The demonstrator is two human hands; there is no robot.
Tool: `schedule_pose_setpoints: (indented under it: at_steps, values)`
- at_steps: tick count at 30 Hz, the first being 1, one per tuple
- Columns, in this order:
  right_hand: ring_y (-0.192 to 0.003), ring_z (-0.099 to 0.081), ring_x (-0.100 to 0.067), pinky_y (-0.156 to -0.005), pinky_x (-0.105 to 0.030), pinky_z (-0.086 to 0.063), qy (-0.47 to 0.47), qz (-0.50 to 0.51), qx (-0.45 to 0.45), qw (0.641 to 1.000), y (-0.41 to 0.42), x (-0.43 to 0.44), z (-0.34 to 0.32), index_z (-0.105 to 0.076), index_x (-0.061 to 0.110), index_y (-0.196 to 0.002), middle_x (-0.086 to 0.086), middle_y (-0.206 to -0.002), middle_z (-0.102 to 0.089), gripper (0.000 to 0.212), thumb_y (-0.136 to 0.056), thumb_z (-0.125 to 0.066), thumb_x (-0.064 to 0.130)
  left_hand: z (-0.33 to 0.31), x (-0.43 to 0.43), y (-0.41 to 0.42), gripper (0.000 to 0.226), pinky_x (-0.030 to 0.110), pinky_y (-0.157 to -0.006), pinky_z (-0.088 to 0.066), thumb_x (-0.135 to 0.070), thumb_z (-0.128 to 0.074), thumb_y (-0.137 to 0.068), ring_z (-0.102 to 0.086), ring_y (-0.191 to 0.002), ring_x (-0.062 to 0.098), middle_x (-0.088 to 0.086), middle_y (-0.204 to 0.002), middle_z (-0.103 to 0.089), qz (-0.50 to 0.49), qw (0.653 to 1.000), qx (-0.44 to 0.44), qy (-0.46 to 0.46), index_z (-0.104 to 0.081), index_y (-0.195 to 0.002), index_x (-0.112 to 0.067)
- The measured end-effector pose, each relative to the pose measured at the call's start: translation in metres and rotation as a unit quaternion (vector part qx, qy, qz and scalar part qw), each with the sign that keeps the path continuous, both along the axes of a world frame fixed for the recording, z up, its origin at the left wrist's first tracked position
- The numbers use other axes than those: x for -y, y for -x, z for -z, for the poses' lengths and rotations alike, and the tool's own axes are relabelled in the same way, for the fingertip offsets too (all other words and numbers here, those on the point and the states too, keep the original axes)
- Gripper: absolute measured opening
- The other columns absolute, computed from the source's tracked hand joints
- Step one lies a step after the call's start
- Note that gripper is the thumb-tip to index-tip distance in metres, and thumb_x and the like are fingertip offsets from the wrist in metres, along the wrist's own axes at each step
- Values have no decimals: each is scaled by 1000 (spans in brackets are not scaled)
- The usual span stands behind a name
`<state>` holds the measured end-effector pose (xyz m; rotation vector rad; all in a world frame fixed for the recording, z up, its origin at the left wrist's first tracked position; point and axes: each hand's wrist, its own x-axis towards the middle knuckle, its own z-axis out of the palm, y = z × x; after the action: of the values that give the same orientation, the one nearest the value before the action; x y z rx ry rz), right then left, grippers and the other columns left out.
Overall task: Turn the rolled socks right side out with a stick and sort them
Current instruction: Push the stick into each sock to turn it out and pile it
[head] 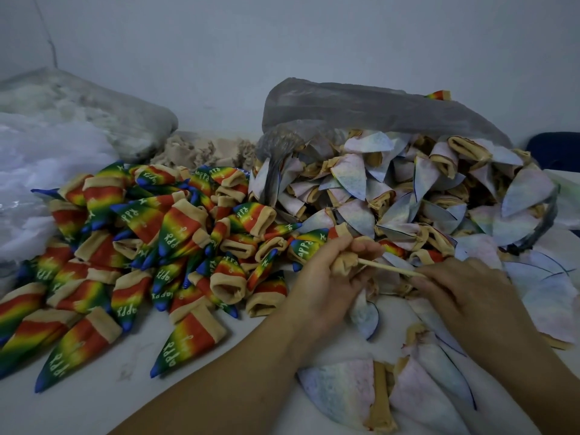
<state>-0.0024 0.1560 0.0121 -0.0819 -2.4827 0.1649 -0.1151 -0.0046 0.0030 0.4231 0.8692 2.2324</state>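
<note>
Gripping sock (346, 262) in left hand (323, 284) | right hand (461, 287) pinches stick (389, 268) (its tip inside the sock)

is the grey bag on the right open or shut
Open. The grey plastic bag has its mouth gaping wide toward the camera, and pale socks spill out of it onto the table.

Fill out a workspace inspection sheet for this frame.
Surface: white table, partly bare at front.
Job's things: rainbow socks piled left; pale inside-out socks spilling from grey bag right; stick tip against held sock.
Clutter: clear plastic bag at left; beige heap behind.
Grippers: left hand grips the held sock; right hand holds the stick.
Cables: one thin line on the wall, possibly a cord.
Surroundings: pale wall; dark blue object at right edge.
</note>
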Motion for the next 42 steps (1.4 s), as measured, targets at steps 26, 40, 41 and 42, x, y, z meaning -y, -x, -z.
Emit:
schedule_pose_setpoints:
  at_steps: [26, 40, 41, 42]
  values:
    - [-59, -54, -17, -52, -34, -44, 104, 34, 43, 993, -3, 23, 5, -57, 27, -77, 5, -63, -56, 40, -85, -29, 54, 14, -7, -1, 32, 32, -82, -55, -51, -63, -89, -68, -88, 16, 5, -91, -72, -163, 971, -122, 128, -76, -80, -23]
    - [-47, -46, -4, -42, -27, -33, 107, 30, 62, 992, -2, 25, 8, -51, 24, -73, 8, -50, -48, 39, -86, -26, 52, 22, -5, 11, 69, 31, -66, -40, -92, -39, -70, -50, -56, 8, -7, -58, -53, -257, 921, -201, 212, -58, -57, -28]
    - [-50, -48, -3, -46, -28, -36, 129, 28, 68, 989, -2, 28, 8, -52, 25, -73, 9, -53, -51, 40, -85, -25, 53, 22, -6, 10, 69, 34, -66, -40, -93, -39, -70, -49, -56, 11, -6, -57, -50, -262, 917, -210, 216, -56, -56, -28]
    - [-53, -49, -3, -48, -28, -37, 144, 26, 69, 987, -2, 29, 8, -52, 27, -72, 12, -55, -52, 38, -85, -27, 52, 22, -7, 9, 67, 37, -67, -39, -92, -39, -72, -46, -56, 14, -5, -56, -47, -265, 916, -215, 211, -54, -55, -29]
